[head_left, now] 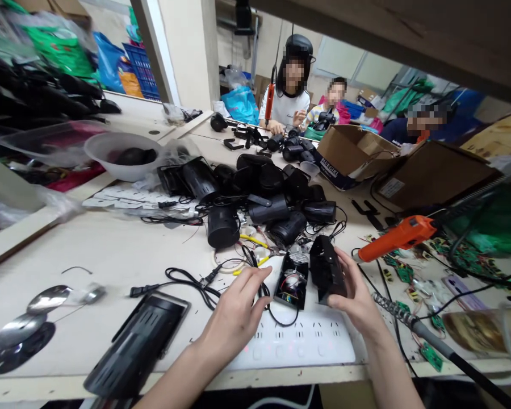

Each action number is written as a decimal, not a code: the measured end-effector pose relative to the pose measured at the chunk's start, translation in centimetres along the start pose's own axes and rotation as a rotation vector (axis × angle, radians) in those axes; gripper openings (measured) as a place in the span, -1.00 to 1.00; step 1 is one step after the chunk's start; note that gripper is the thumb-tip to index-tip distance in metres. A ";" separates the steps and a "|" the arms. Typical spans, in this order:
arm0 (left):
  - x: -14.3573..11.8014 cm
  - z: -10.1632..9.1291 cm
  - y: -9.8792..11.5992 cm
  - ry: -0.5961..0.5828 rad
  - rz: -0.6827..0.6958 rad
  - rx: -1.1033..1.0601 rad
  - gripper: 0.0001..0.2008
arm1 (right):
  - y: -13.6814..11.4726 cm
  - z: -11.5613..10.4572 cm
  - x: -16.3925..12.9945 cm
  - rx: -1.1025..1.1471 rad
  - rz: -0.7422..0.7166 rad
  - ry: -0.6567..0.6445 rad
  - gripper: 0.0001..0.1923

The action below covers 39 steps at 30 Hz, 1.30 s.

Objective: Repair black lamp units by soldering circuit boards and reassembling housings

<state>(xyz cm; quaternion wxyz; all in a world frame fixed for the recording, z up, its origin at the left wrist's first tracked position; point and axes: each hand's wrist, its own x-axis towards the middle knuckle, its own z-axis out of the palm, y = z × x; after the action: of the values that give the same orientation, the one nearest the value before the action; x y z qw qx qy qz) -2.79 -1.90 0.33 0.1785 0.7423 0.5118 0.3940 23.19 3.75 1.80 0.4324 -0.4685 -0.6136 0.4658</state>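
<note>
My right hand (357, 292) grips a black plastic housing half (326, 270), its thumb on the near edge and fingers along the far side. Just left of that lies an opened black casing (292, 281) with wires, a round metallic part and a grille inside. My left hand (241, 301) hovers beside the casing, thumb and fingers apart. A black power cord (187, 278) runs behind its fingers and loops toward the casing. Below both hands, a white power strip (298, 346) lies along the table edge. Yellow-handled pliers (255, 241) rest behind my left hand, partly covered by cords.
Black housings (268, 179) are piled at the table's middle. An orange electric screwdriver (400, 238) hangs at right, above green circuit boards (430, 357). A long black cover (136, 346) and metal discs (21, 329) lie left. Cardboard boxes (357, 147) and co-workers (287, 102) are beyond.
</note>
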 end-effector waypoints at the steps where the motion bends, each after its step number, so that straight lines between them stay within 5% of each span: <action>1: -0.2 -0.1 0.0 0.010 0.006 0.005 -0.62 | 0.0 0.0 0.0 -0.008 -0.005 -0.002 -0.03; 7: -0.7 -0.7 -0.4 0.030 0.008 0.019 -0.67 | -0.3 0.1 0.2 -0.140 -0.007 -0.024 0.00; 12: -0.9 -0.9 -0.7 0.058 0.022 0.035 -0.71 | -1.5 0.9 0.3 -0.530 -0.042 -0.041 -0.04; 22: -1.5 -1.2 -0.9 0.053 -0.026 -0.021 -0.70 | -2.9 2.7 0.5 -0.894 -0.241 -0.194 0.00; 26: -1.1 -0.7 -0.8 -0.002 -0.071 -0.040 -0.59 | -2.7 3.4 0.6 -0.927 -0.250 -0.200 0.00; 33: 2.9 0.5 -0.1 -0.237 -0.047 -0.020 -0.05 | -1.9 3.7 0.8 -0.906 -0.262 -0.196 0.01; 39: 4.9 0.6 -0.2 -0.384 -0.028 0.076 0.02 | -1.9 3.9 0.7 -0.889 -0.282 -0.209 0.04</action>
<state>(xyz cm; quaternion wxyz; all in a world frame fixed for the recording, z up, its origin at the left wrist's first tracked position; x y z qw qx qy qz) -1.61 2.64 1.78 0.2503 0.8027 0.4932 0.2231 18.92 3.57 2.98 0.1851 -0.4706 -0.8513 0.1397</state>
